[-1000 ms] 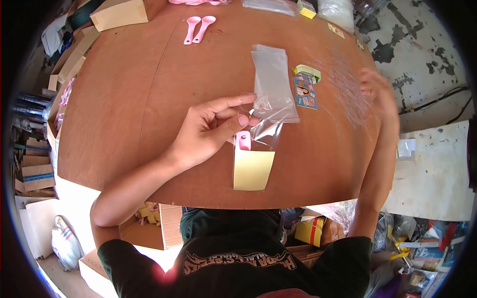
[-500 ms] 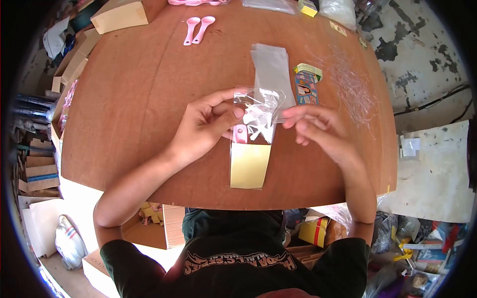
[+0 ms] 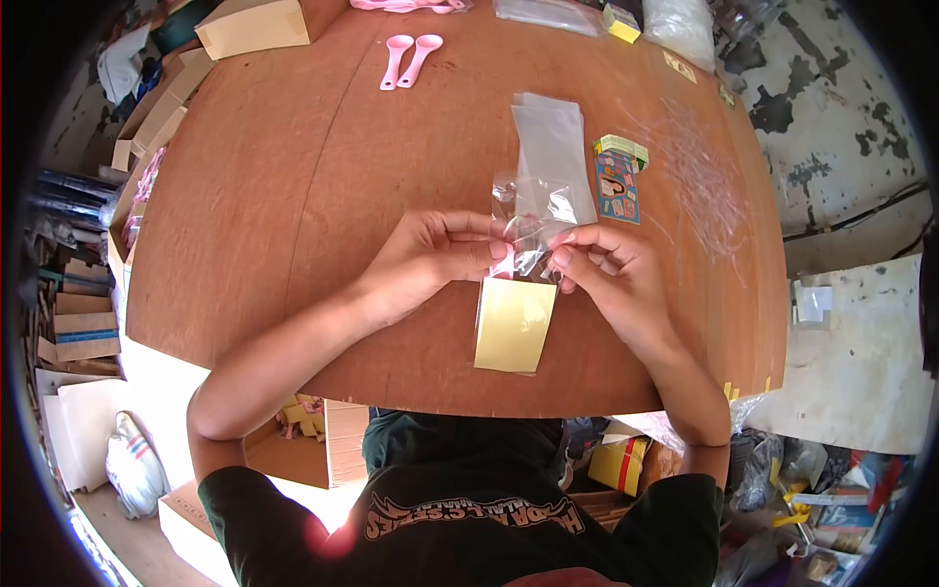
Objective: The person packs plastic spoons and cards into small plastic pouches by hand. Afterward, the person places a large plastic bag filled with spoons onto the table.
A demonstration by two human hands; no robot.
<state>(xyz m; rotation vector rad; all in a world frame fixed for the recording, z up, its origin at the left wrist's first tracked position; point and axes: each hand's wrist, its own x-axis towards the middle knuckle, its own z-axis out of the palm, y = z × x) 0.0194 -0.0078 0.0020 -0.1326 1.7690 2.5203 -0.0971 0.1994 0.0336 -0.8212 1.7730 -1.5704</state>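
A clear plastic bag is held upright between both hands near the front of the table. In its lower part sits a yellow card, and the pink handle end of a spoon shows just above the card. My left hand pinches the bag's left side at that handle end. On the opposite side, the thumb and fingers of my right hand are closed on the bag's edge. The rest of the spoon is hidden. Behind the bag lies a stack of flat clear bags.
Two pink spoons lie at the back of the table. A blue printed card and a small box lie right of the bags. Loose clear strands spread further right. A cardboard box stands back left.
My right hand has come in and its fingers have closed on the bag's right edge. The bag's upper part is now more gathered between the hands. The camera view has shifted slightly.
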